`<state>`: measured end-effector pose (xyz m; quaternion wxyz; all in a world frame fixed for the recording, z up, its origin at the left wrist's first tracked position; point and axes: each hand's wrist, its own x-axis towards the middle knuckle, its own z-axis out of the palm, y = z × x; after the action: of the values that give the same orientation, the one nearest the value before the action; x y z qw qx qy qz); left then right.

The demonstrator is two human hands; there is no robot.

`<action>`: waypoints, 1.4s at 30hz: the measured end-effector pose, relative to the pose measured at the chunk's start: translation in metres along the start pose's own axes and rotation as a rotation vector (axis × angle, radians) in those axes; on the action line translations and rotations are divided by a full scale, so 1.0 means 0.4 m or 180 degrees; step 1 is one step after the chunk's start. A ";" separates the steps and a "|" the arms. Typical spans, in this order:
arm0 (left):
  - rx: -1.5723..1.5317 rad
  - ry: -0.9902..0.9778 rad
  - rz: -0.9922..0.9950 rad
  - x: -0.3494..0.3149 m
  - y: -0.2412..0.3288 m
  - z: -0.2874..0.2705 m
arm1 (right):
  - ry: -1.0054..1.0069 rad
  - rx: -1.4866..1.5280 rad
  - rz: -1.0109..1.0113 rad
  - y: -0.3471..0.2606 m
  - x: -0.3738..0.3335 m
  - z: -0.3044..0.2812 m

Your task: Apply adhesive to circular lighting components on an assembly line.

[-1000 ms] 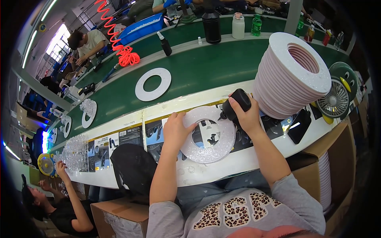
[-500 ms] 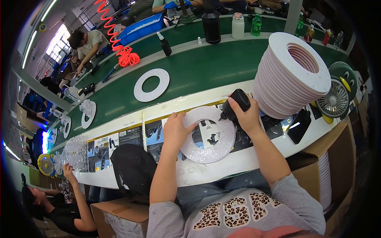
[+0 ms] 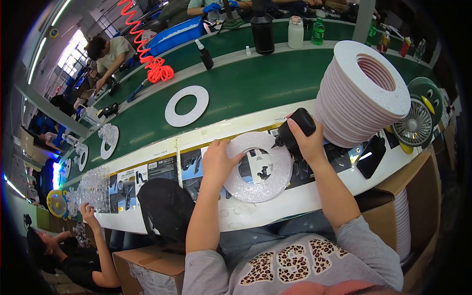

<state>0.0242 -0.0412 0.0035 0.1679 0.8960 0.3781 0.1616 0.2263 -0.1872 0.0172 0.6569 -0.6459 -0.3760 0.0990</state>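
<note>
Ring of white, glitter-flecked material (image 3: 260, 191), flat and broad, lies on a white work table (image 3: 236, 219) directly before the person, its hole showing part of the printed sheets beneath. The person's bare left hand (image 3: 218, 160) is closed on the ring's upper left part, thumb at the inner edge and fingers at the outer rim, so most of the ring extends rightward and downward from that grip. The bare right hand (image 3: 310, 142) is wrapped around a squat black bottle with a narrow dark nozzle (image 3: 294, 132). That bottle tilts, its nozzle pointing left at the ring's upper right part; whether the tip touches the surface cannot be told. The ring therefore lies between the hands, to the lower left of the right one.

Just beyond the right hand rises a tall, leaning stack of similar white rings (image 3: 339, 110). Near its foot lies a flat black phone (image 3: 372, 156), and beside it stands a green bird-shaped fan (image 3: 414, 123). Past the table runs a smooth green conveyor belt (image 3: 260, 83), bearing another flat white ring (image 3: 201, 103). Far to the left, a co-worker's hand (image 3: 90, 215) is near a heap of clear plastic pieces (image 3: 92, 189).
</note>
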 end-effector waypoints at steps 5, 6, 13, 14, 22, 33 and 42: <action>0.0085 0.0241 -0.0041 0.010 -0.027 0.003 | -0.0020 0.0391 0.0078 -0.007 0.002 0.005; 0.0011 0.0414 -0.0006 0.013 -0.035 0.003 | -0.0019 0.0375 0.0074 -0.013 0.000 0.008; -0.0124 0.0614 -0.0110 0.028 -0.058 -0.003 | -0.0013 0.0191 0.0199 0.000 -0.007 0.015; -0.0128 0.0616 -0.0116 0.030 -0.063 0.004 | -0.0019 0.0188 0.0199 0.002 -0.009 0.014; -0.0072 0.0747 -0.0033 0.034 -0.078 0.023 | -0.0036 0.0461 0.0005 -0.010 -0.023 0.043; -0.0059 0.0715 -0.0034 0.036 -0.081 0.027 | -0.0035 0.0416 0.0125 0.035 -0.028 0.035; -0.0071 0.0734 -0.0027 0.035 -0.075 0.022 | -0.0078 0.0416 0.0129 0.031 -0.025 0.042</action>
<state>0.0185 -0.0127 -0.0147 0.1339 0.8679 0.3969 0.2671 0.2133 -0.1783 0.0002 0.6910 -0.6078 -0.3636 0.1446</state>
